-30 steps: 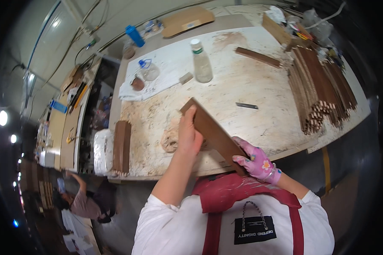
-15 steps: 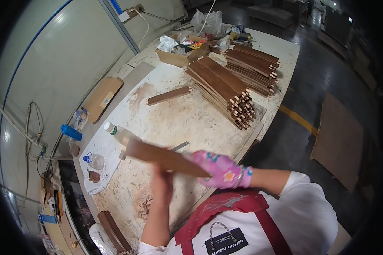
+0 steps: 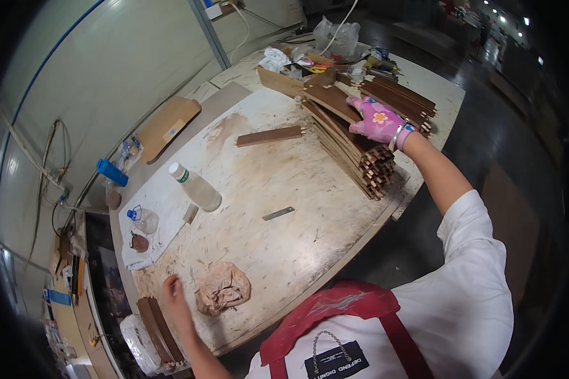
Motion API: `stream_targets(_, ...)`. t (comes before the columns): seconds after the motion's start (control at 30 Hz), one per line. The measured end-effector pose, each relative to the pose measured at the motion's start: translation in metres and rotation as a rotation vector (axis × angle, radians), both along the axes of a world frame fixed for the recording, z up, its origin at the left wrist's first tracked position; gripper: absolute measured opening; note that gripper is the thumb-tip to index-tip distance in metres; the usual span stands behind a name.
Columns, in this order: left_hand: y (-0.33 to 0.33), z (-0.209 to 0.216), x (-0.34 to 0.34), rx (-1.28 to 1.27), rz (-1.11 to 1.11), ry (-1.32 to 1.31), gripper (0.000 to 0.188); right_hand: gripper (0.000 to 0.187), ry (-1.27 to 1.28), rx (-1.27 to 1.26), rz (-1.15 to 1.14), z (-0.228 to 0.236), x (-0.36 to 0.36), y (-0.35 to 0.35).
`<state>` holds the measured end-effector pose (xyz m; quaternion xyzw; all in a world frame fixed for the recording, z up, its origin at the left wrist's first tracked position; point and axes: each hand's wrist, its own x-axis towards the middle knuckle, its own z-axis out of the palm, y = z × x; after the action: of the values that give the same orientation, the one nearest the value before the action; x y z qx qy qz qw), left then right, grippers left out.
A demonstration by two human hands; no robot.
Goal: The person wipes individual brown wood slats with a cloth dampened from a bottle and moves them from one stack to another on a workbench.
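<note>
- Head view, right hand [image 3: 380, 121]: in a pink flowered glove, arm stretched out, lying on a dark board [image 3: 332, 101] atop the near stack [image 3: 351, 148] of dark wood strips at the table's far right. Fingers flat on the board; whether they clasp its edge cannot be told.
- Left hand [image 3: 174, 297]: bare, fingers loosely apart, holding nothing, resting on the table [image 3: 284, 240] at its near left edge.
- Just right of the left hand: a crumpled brown rag [image 3: 222, 287].
- Just left of it: a short pile of dark strips [image 3: 160, 330] on a wrapped bundle off the table's edge.
- Table middle: a clear bottle [image 3: 196, 187] lying tilted, a small metal blade [image 3: 278, 213], a single strip [image 3: 270, 135] lying apart from the stack.
- Left side: a white cloth [image 3: 164, 215] bearing a small flask [image 3: 143, 220].
- Far end: a second stack [image 3: 403, 98] just behind the right hand; an open cardboard box [image 3: 294, 77] of oddments.
</note>
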<state>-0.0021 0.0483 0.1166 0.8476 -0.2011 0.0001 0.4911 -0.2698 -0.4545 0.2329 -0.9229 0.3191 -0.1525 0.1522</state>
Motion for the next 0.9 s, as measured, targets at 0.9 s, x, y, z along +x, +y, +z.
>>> stream_targets(0.9, 0.263, -0.096, 0.01, 0.946, 0.436, -0.357, 0.027, 0.071, -0.076, 0.045, 0.939, -0.239, 0.195, 0.367)
